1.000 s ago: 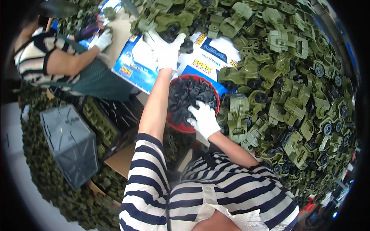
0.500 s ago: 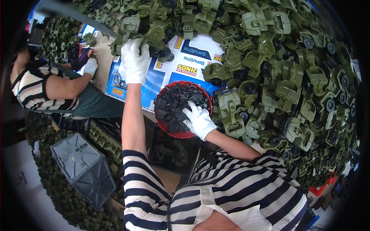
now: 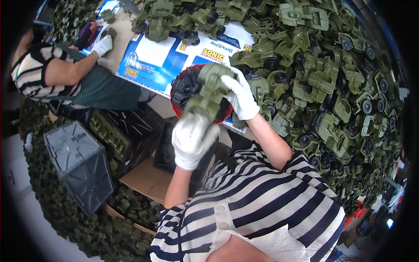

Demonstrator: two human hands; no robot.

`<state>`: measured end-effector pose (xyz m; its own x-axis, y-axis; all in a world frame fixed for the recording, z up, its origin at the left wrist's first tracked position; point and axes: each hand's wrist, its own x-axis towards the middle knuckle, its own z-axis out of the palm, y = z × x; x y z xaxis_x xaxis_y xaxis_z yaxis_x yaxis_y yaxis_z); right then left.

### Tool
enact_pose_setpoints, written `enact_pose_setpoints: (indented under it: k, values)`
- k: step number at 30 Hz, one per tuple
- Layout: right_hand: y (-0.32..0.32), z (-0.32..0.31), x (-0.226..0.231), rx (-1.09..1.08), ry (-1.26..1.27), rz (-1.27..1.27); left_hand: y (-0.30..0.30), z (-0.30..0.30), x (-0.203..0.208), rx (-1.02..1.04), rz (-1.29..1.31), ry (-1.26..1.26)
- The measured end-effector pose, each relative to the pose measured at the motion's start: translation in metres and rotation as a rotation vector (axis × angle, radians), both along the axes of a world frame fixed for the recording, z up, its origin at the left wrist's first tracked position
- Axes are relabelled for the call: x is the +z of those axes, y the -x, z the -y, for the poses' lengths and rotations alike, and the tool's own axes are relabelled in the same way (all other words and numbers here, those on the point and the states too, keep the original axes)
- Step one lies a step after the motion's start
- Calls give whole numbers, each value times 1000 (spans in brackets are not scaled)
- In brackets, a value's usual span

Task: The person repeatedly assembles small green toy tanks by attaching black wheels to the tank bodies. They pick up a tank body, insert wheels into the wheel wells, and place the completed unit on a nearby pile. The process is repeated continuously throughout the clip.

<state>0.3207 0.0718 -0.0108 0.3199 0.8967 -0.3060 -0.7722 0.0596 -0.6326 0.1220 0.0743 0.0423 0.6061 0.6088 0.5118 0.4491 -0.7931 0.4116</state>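
Observation:
An olive-green toy vehicle (image 3: 211, 89) is held in both white-gloved hands above a red basin (image 3: 176, 109) of small black plastic parts (image 3: 185, 87). My left hand (image 3: 192, 142), smeared by motion, grips the vehicle's near end. My right hand (image 3: 240, 92) closes on its far right side, thumb side against the body. Whether a black part is also in my right hand is hidden. The vehicle covers much of the basin.
Green toy vehicles (image 3: 323, 78) heap up along the right and far side. Printed cardboard (image 3: 150, 65) covers the table. A co-worker's gloved hand (image 3: 104, 45) is at far left with a green piece. Grey crates (image 3: 80, 148) and a dark crate (image 3: 131, 124) stand below left.
My left hand has come back from the far pile with a green toy vehicle. My right hand has lifted from the black parts and now grips the vehicle too.

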Motion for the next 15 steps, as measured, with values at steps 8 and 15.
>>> enact_pose_setpoints:
  k: [8, 15]
  values:
    - [68, 36, 4, 747, 314, 769, 47, 45, -42, 34, 877, 1407]
    - [-5, -22, -18, 464, 503, 1938, 74, 76, -46, 239, 1101, 1731]
